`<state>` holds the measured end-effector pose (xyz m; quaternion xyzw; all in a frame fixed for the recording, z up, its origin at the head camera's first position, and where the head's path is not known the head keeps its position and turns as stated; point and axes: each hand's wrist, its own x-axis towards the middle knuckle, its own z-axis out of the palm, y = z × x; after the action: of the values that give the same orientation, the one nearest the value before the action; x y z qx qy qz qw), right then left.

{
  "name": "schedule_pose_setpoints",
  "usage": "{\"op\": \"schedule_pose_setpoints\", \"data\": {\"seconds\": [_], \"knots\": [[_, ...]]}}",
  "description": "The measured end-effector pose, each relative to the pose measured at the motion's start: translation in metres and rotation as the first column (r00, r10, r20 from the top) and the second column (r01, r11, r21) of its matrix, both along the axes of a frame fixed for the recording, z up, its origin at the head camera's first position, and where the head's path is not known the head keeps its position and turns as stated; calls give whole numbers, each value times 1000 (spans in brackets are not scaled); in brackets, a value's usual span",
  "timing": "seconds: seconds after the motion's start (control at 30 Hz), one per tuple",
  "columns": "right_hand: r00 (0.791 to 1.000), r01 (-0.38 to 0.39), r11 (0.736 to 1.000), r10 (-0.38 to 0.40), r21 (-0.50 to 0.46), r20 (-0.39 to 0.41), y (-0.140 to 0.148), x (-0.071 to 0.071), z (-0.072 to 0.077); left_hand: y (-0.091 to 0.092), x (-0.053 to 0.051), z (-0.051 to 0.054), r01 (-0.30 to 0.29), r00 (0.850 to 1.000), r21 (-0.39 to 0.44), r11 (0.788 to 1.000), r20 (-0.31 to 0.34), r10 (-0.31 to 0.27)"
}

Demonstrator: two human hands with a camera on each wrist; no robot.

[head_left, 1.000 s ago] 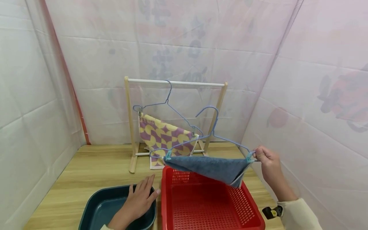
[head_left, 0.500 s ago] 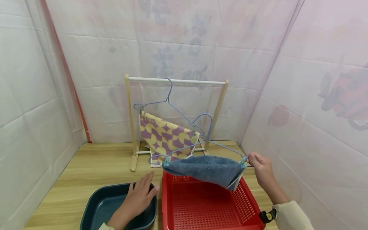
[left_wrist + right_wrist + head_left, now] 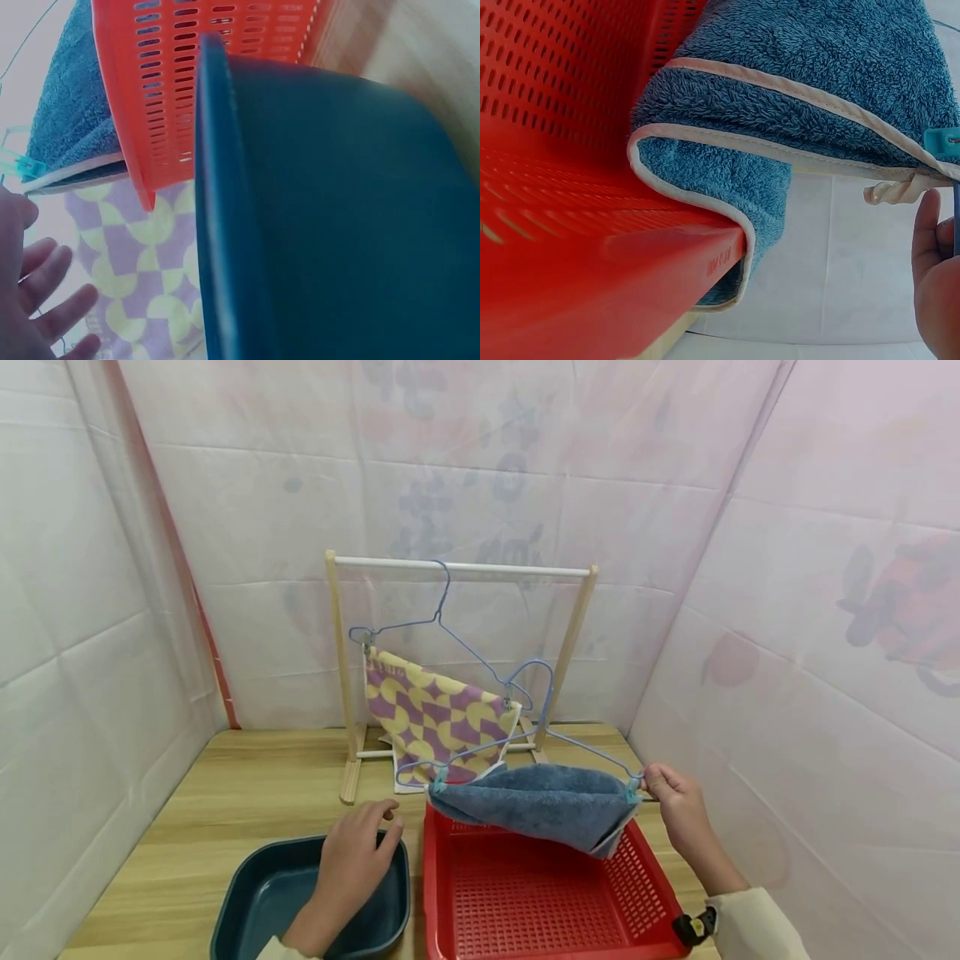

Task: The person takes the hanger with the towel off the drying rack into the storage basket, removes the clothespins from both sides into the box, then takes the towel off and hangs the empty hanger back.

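My right hand (image 3: 678,806) pinches the right end of a blue wire hanger (image 3: 551,693) in the head view. A folded blue towel (image 3: 540,814) with pale edging hangs from it by teal clips (image 3: 632,791), above a red basket (image 3: 667,885). In the right wrist view, part of the towel (image 3: 840,45) drapes over the rim of the basket (image 3: 705,262). My left hand (image 3: 352,856) is over a dark teal basin (image 3: 262,893), fingers loosely bent, holding nothing. Its fingers (image 3: 64,311) are apart from the towel's left clip (image 3: 26,165) in the left wrist view.
Behind the basket stands a wooden rack (image 3: 341,693) with a white top rail (image 3: 510,568). A second blue hanger on it carries a yellow and purple towel (image 3: 435,710), which slopes down to the right. White sheets enclose the wooden table (image 3: 172,852).
The hanger and towel have shifted left and slightly down with my right hand, then nearly stopped. My left hand has come up a little from the basin's rim, its fingers bending.
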<state>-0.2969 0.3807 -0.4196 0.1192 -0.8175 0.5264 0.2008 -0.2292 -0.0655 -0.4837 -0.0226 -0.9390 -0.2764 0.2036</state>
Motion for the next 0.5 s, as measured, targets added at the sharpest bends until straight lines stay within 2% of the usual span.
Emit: {"op": "schedule_pose_setpoints", "data": {"seconds": [0.1,0.27,0.4,0.5], "knots": [[1000,-1,1000,1,14,-1,1,-1,-1,3,0,2,-1,996,15,1000,-88,2],[1000,-2,1000,2,8,0,0,-1,-2,9,-2,3,9,982,40,999,-190,-1],[1000,-5,1000,5,11,6,0,-1,-4,14,-7,4,15,973,50,999,-231,-3],[1000,-15,1000,15,19,9,0,-1,-5,17,-10,4,21,971,52,998,-238,-8]]}}
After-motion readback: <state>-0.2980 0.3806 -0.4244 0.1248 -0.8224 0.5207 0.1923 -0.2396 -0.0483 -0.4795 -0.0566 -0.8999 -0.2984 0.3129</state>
